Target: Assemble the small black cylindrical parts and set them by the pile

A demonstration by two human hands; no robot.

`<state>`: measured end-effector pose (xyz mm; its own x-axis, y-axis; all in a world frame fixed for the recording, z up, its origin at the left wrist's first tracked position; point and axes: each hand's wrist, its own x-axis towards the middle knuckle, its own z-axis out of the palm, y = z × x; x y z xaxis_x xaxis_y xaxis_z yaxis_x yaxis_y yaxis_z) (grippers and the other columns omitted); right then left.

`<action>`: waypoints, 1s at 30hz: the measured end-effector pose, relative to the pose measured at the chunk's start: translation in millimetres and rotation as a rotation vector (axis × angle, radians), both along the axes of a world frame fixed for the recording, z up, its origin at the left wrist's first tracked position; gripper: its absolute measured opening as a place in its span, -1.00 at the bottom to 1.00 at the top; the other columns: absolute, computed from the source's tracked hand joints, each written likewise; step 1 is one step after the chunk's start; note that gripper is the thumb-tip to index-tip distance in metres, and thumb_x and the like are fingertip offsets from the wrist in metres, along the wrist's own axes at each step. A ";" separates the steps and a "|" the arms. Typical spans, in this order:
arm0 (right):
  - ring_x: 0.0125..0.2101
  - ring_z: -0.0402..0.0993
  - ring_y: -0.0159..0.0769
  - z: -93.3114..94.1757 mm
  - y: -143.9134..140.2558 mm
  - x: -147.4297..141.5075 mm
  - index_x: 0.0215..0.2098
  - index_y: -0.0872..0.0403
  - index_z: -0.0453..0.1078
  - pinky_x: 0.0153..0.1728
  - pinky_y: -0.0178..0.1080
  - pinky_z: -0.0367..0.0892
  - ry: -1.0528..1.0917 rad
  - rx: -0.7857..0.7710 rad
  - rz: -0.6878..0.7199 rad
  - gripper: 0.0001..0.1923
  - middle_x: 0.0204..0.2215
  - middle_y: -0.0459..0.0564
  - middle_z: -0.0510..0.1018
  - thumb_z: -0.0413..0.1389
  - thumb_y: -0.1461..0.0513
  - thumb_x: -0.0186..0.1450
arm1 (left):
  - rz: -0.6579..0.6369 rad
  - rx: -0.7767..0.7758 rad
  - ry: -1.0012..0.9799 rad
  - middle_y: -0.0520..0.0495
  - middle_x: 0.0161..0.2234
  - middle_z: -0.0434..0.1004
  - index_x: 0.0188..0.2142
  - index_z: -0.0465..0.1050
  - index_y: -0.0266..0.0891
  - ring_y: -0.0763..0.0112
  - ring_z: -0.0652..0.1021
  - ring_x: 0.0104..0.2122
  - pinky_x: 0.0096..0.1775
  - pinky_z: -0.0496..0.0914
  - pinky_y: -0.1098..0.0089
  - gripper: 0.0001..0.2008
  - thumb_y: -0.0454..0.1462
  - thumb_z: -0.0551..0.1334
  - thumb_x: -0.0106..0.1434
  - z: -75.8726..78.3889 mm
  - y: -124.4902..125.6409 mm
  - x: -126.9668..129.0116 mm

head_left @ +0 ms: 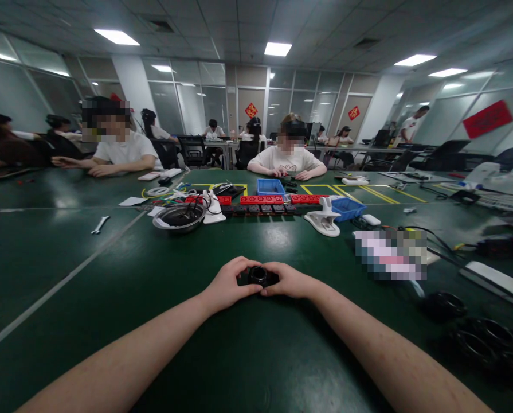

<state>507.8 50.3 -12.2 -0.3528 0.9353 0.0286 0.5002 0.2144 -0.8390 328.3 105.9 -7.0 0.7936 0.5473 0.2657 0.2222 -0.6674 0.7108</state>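
fingers (243, 269) of both hands grip black ring part (258, 275) | green table (110, 269) | glass-walled office, ceiling lights

Black round part (259, 276) mostly hidden btwn both hands' fingers (247, 268); pixelated patch (391, 254) unreadable.

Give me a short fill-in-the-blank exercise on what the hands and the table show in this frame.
1. Both hands, left hand and right hand, grip one small ____ round part.
2. The table top is dark ____.
3. A metal wrench lies on the table to the person's ____.
4. Beyond the hands, a white clamp sits beside a ____ bin.

Missing words: black; green; left; blue
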 end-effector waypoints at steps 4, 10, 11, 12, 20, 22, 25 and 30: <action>-0.38 0.29 -0.36 1.2 -0.3 -0.9 -0.24 0.15 0.32 -0.36 -0.33 0.21 0.000 -0.003 -0.010 -0.65 -0.41 -0.11 0.39 0.17 0.28 -0.02 | 0.012 -0.001 0.018 0.00 -0.30 0.32 -0.17 0.32 -0.14 0.40 0.36 -0.36 -0.35 0.27 0.43 -0.64 -0.18 0.24 -0.01 1.5 -0.3 0.1; -0.40 0.28 -0.37 0.4 0.9 -1.5 -0.23 0.14 0.30 -0.39 -0.34 0.19 -0.009 -0.038 -0.044 -0.63 -0.41 -0.12 0.38 0.18 0.26 -0.03 | 0.024 -0.010 0.036 0.02 -0.34 0.31 -0.18 0.33 -0.13 0.41 0.35 -0.39 -0.37 0.26 0.44 -0.63 -0.18 0.25 -0.02 0.9 0.3 0.6; -0.40 0.28 -0.38 0.0 1.1 -1.6 -0.24 0.14 0.29 -0.40 -0.34 0.19 -0.006 -0.040 -0.049 -0.63 -0.42 -0.12 0.37 0.18 0.25 -0.04 | 0.026 -0.006 0.034 0.02 -0.34 0.31 -0.18 0.33 -0.14 0.41 0.35 -0.39 -0.37 0.26 0.44 -0.63 -0.18 0.25 -0.02 0.4 0.2 0.8; -0.41 0.27 -0.38 -0.5 1.3 -1.8 -0.25 0.14 0.29 -0.41 -0.35 0.19 -0.003 -0.039 -0.056 -0.63 -0.42 -0.13 0.37 0.19 0.25 -0.04 | 0.030 -0.001 0.031 0.02 -0.35 0.30 -0.18 0.33 -0.14 0.42 0.35 -0.39 -0.37 0.26 0.44 -0.63 -0.18 0.25 -0.02 0.0 0.0 1.1; -0.50 0.21 -0.43 -9.8 4.6 -5.0 -0.44 0.13 0.21 -0.53 -0.39 0.11 -0.081 -0.013 -0.211 -0.63 -0.54 -0.18 0.29 0.25 0.20 -0.16 | 0.124 0.030 0.007 0.03 -0.38 0.30 -0.20 0.34 -0.16 0.41 0.35 -0.40 -0.38 0.25 0.43 -0.62 -0.22 0.28 -0.07 -3.9 -4.5 5.2; -0.51 0.21 -0.42 -11.1 5.8 -7.9 -0.45 0.12 0.19 -0.55 -0.40 0.10 -0.126 -0.011 -0.269 -0.59 -0.55 -0.18 0.29 0.26 0.18 -0.19 | 0.166 0.037 0.009 0.03 -0.38 0.31 -0.21 0.34 -0.17 0.40 0.35 -0.41 -0.39 0.26 0.42 -0.62 -0.23 0.28 -0.08 -5.3 -6.2 6.5; -0.50 0.22 -0.39 -11.4 7.3 -17.1 -0.45 0.10 0.19 -0.56 -0.38 0.08 -0.288 0.039 -0.408 -0.57 -0.53 -0.14 0.32 0.25 0.12 -0.20 | 0.274 0.055 -0.004 0.00 -0.36 0.32 -0.22 0.33 -0.19 0.37 0.36 -0.41 -0.40 0.27 0.40 -0.63 -0.20 0.27 -0.07 -8.9 -7.9 9.4; -0.43 0.31 -0.23 -11.4 5.2 -38.5 -0.42 0.12 0.24 -0.45 -0.26 0.11 -0.619 0.169 -0.641 -0.74 -0.47 0.03 0.39 0.09 0.12 0.00 | 0.392 0.073 -0.050 -0.05 -0.31 0.35 -0.26 0.33 -0.22 0.28 0.38 -0.30 -0.33 0.30 0.34 -0.67 -0.20 0.27 -0.06 -15.8 -5.5 15.0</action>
